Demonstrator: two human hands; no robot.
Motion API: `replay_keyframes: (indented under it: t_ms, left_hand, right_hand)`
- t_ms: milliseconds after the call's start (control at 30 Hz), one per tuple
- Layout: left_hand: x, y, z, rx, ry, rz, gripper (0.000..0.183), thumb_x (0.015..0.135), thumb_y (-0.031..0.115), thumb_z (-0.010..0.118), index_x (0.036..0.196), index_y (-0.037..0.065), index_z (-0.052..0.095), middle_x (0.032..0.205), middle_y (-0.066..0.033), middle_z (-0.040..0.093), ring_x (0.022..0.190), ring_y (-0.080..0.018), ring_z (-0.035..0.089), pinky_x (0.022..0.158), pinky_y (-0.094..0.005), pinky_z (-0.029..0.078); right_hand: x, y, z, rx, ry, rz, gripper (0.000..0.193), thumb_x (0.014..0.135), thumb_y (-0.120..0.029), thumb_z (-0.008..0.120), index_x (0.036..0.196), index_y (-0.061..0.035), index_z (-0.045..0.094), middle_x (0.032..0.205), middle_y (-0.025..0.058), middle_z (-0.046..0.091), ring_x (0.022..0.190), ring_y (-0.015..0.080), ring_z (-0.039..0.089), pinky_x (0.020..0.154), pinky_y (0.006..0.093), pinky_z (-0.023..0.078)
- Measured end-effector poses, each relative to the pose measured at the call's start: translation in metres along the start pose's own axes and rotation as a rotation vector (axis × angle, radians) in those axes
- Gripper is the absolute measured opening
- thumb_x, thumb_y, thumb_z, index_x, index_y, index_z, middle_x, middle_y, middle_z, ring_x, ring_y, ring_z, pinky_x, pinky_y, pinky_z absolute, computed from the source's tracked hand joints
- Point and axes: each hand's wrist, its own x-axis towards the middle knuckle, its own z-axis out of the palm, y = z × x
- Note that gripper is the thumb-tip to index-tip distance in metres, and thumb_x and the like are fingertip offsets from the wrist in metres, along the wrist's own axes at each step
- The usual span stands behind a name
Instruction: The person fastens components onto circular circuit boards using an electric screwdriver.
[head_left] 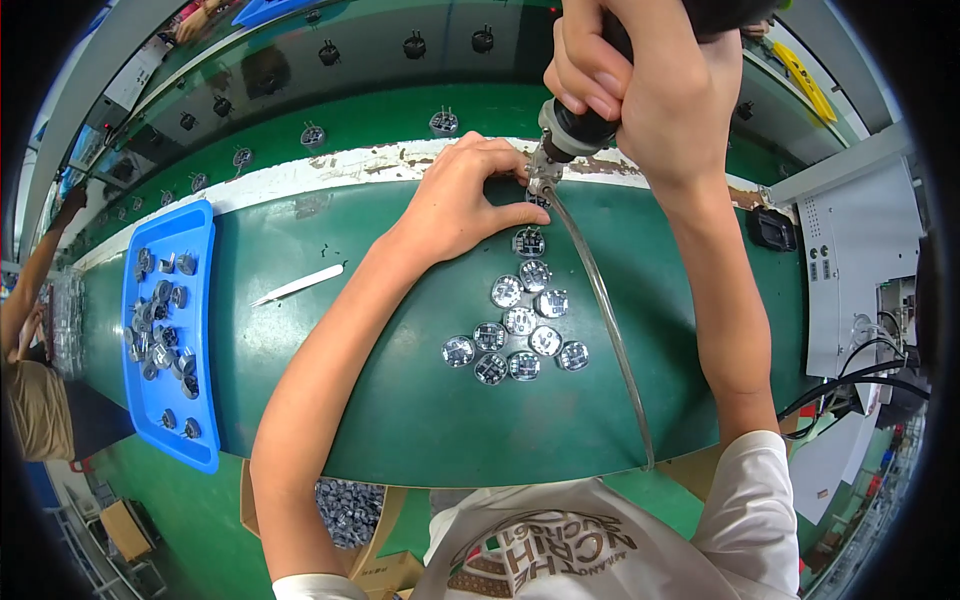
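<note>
My right hand (675, 100) grips an electric screwdriver (585, 132) with a black body and a metal nozzle. Its tip points down at a small round electronic part (538, 199) near the bench's far edge. My left hand (455, 200) has its thumb and forefinger around that part, which the nozzle and fingers partly hide. From the nozzle a clear hose (606, 310) runs toward me across the bench. Several similar round silver-grey parts with small circuit boards (520, 320) lie in a loose cluster below my left hand.
White tweezers (298, 285) lie on the green bench (420, 430), left of my forearm. A blue tray (208, 330) holds several parts. Parts with upright pins (443, 122) stand beyond the white ledge (370, 160). A box of small grey pieces (350, 512) sits below; another person (40, 400) is at far left.
</note>
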Motion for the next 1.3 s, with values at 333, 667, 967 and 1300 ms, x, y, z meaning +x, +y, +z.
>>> replay_keyframes:
  t_ms: [333,667,967,1300]
  left_hand:
    - [0.003,0.003,0.0,-0.003,-0.02,-0.046,0.045,0.07,0.034,0.092,0.09,0.003,0.068,0.091,-0.0069,0.068,0.096,-0.0274,0.058,0.09,-0.0401,0.049]
    - [-0.001,0.002,0.002,-0.097,0.079,0.024,0.043,0.067,0.026,0.094,0.09,0.006,0.064,0.09,-0.0045,0.066,0.09,-0.0249,0.057,0.083,-0.0389,0.049]
    - [-0.001,0.002,-0.002,-0.053,0.042,0.023,0.045,0.07,0.022,0.094,0.093,0.003,0.06,0.094,-0.0063,0.063,0.093,-0.0244,0.057,0.083,-0.0367,0.051]
    - [-0.001,0.002,-0.002,-0.042,0.046,0.041,0.046,0.07,0.025,0.094,0.092,0.003,0.059,0.093,-0.006,0.063,0.093,-0.0242,0.056,0.083,-0.0373,0.051]
  right_hand:
    - [0.017,0.012,0.001,-0.016,-0.068,-0.025,0.027,0.099,-0.013,0.062,0.073,-0.007,0.056,0.05,-0.0034,0.047,0.036,0.0066,0.04,0.037,0.0251,0.033]
    - [-0.017,-0.019,-0.011,-0.4,-0.062,-0.401,0.028,0.108,-0.026,0.042,0.109,0.0006,0.052,0.05,-0.0017,0.035,0.037,0.0067,0.031,0.038,0.0246,0.033]
    - [-0.011,-0.013,-0.006,-0.312,0.039,-0.2,0.023,0.104,-0.024,0.046,0.1,-0.0008,0.049,0.047,-0.0014,0.035,0.034,0.0081,0.03,0.037,0.0248,0.031]
    - [-0.007,-0.006,0.005,-0.285,0.127,-0.065,0.021,0.1,-0.021,0.051,0.09,-0.0021,0.048,0.045,-0.0016,0.036,0.033,0.0089,0.03,0.036,0.025,0.031]
